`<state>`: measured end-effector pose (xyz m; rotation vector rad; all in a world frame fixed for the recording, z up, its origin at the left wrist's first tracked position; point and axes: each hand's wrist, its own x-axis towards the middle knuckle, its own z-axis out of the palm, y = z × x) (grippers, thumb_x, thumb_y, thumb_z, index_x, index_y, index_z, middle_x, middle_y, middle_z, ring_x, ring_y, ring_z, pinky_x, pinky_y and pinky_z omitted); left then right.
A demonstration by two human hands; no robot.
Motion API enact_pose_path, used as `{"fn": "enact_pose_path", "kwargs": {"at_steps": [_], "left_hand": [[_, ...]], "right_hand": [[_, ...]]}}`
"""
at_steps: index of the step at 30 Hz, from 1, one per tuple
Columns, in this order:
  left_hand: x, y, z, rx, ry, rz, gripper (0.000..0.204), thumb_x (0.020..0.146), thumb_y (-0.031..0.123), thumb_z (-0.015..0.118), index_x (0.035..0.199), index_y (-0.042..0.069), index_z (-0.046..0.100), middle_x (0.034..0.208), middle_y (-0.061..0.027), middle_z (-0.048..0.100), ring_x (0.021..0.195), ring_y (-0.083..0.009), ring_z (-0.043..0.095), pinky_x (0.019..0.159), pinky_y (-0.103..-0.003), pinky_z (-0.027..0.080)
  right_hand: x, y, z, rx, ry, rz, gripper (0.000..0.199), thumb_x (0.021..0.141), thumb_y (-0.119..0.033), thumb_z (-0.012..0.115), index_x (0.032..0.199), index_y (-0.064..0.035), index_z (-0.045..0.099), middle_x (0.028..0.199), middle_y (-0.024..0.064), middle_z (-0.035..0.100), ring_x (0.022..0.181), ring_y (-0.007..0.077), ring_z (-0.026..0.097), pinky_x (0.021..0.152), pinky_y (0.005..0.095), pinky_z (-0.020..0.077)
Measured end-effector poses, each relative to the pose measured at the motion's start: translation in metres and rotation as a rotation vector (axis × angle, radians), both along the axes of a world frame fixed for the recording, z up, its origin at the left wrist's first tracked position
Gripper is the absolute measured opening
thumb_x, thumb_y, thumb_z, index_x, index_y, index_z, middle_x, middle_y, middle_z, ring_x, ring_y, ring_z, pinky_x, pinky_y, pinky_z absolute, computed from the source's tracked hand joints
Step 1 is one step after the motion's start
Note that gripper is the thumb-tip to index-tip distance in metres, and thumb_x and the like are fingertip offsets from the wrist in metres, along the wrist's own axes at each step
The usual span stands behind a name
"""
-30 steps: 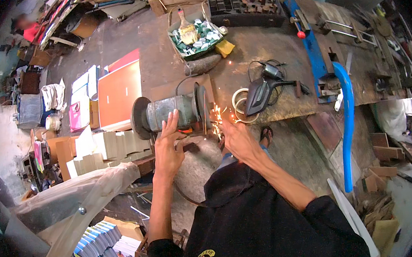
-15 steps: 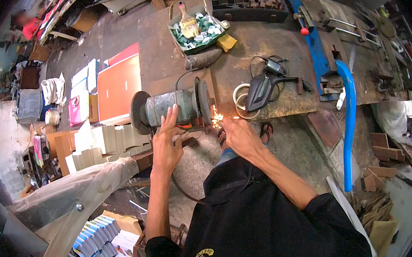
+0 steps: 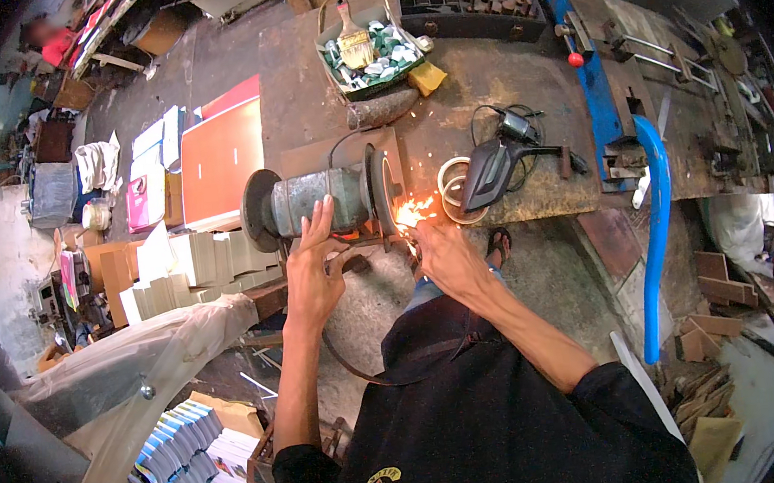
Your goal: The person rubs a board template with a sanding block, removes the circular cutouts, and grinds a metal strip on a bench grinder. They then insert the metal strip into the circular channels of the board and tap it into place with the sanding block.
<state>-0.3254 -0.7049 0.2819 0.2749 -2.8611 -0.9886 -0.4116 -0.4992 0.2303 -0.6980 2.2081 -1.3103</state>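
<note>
A grey-green bench grinder (image 3: 318, 203) sits at the front edge of the workbench. My left hand (image 3: 311, 263) rests against the near side of its body, fingers stretched upward and thumb apart, holding nothing. At the right-hand grinding wheel (image 3: 384, 190), my right hand (image 3: 449, 256) has its fingers pinched together close to the rim. Bright orange sparks (image 3: 414, 211) fly from the spot at its fingertips. Whatever my right fingers grip is hidden by the hand and the glare.
Right of the sparks lie pale tape rolls (image 3: 450, 200) and a black corded power tool (image 3: 494, 171). A blue machine with a long blue handle (image 3: 656, 244) stands farther right. A green tray (image 3: 344, 83) holds a paintbrush. Orange boards (image 3: 223, 169) and paper stacks (image 3: 204, 273) are left.
The sparks have grown larger and spread up and to the right. My right hand has shifted very slightly left toward the wheel; my left hand stays in place.
</note>
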Motion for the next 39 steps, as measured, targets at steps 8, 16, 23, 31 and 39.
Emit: {"fn": "enact_pose_path", "kwargs": {"at_steps": [8,16,23,31,39], "left_hand": [[-0.001,0.0,0.002,0.016,-0.033,0.005,0.013,0.068,-0.011,0.066,0.08,-0.007,0.067,0.148,-0.0178,0.041,0.14,-0.0356,0.035,0.117,-0.047,0.026],[-0.001,0.0,-0.001,0.003,-0.002,-0.013,0.017,0.066,-0.014,0.063,0.081,-0.008,0.068,0.147,-0.0173,0.043,0.138,-0.0362,0.037,0.116,-0.048,0.028],[-0.001,-0.003,0.005,-0.022,-0.025,-0.04,0.019,0.066,-0.014,0.062,0.083,-0.008,0.068,0.148,-0.0169,0.041,0.139,-0.0355,0.037,0.117,-0.048,0.028],[0.0,-0.003,0.003,-0.008,-0.026,-0.024,0.019,0.066,-0.014,0.063,0.083,-0.008,0.068,0.149,-0.0154,0.041,0.139,-0.0352,0.036,0.117,-0.047,0.028],[0.001,-0.005,-0.001,0.01,-0.048,-0.02,0.01,0.071,-0.006,0.07,0.081,-0.005,0.069,0.149,-0.0164,0.04,0.141,-0.0348,0.034,0.117,-0.046,0.026]], "right_hand": [[0.0,-0.003,-0.004,0.068,0.099,0.008,0.013,0.093,-0.005,0.05,0.085,0.0056,0.051,0.071,0.029,0.057,0.067,0.048,0.057,0.059,0.0506,0.0428],[0.0,-0.001,0.003,0.026,0.098,0.001,0.011,0.091,-0.003,0.05,0.097,0.0053,0.054,0.07,0.0285,0.057,0.065,0.0456,0.06,0.057,0.0511,0.0442],[-0.003,0.006,0.009,-0.035,0.058,-0.043,0.01,0.094,-0.003,0.051,0.089,0.0056,0.052,0.078,0.0294,0.059,0.074,0.048,0.058,0.06,0.0499,0.0424],[-0.003,0.004,0.003,-0.01,0.059,-0.017,0.011,0.093,-0.004,0.051,0.088,0.0058,0.051,0.075,0.0299,0.058,0.073,0.0493,0.057,0.061,0.0505,0.0424],[-0.001,0.002,0.003,0.059,0.073,0.019,0.011,0.092,-0.004,0.051,0.086,0.0054,0.052,0.071,0.0293,0.056,0.066,0.0459,0.058,0.059,0.0496,0.0422]]}}
